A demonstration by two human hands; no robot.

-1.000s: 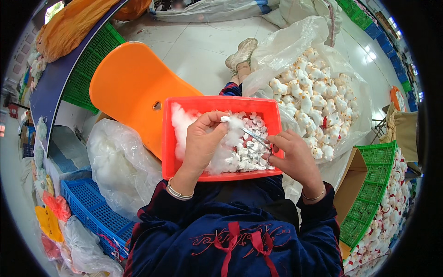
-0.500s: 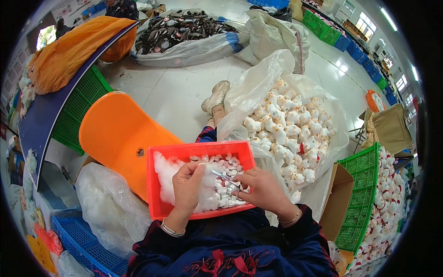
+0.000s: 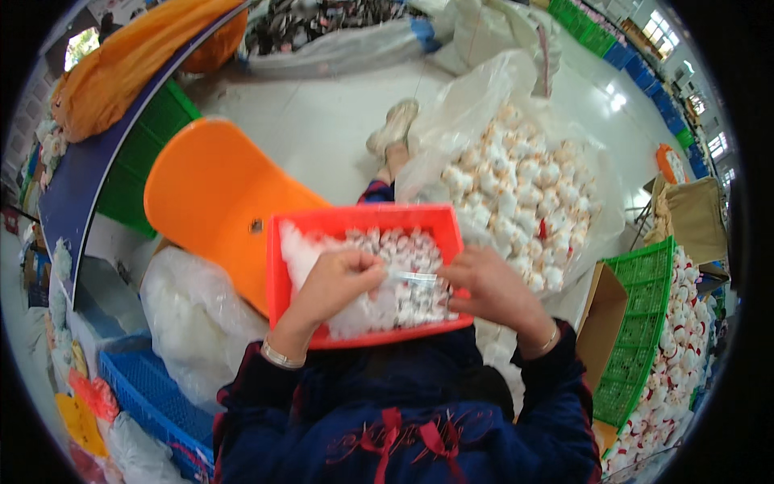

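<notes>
My right hand (image 3: pixel 501 292) is closed around a slim, silvery scissor-handled tool (image 3: pixel 413 277), blurred by motion, that points left over a red tray (image 3: pixel 364 216). At the tool's tip, the thumb and fingers of my left hand (image 3: pixel 337 282) are pinched together. Whatever they hold is too small or too hidden to name. Fluffy white stuffing (image 3: pixel 300 252) fills the tray's left side, partly under my left hand. Small white-and-grey pieces (image 3: pixel 423 305) cover its right side. The tray rests on my lap.
An orange chair (image 3: pixel 218 185) stands left of the tray, beside a clear bag of stuffing (image 3: pixel 189 310) and a blue crate (image 3: pixel 153 395). Ahead to the right, an open plastic bag (image 3: pixel 451 129) holds white plush pieces (image 3: pixel 524 194). A green crate (image 3: pixel 637 331) stands at right.
My view has tilted, so the tray sits higher and slightly to the right. My hands have drawn level, and the tool has turned from slanted to nearly horizontal, its tip near my left fingers.
</notes>
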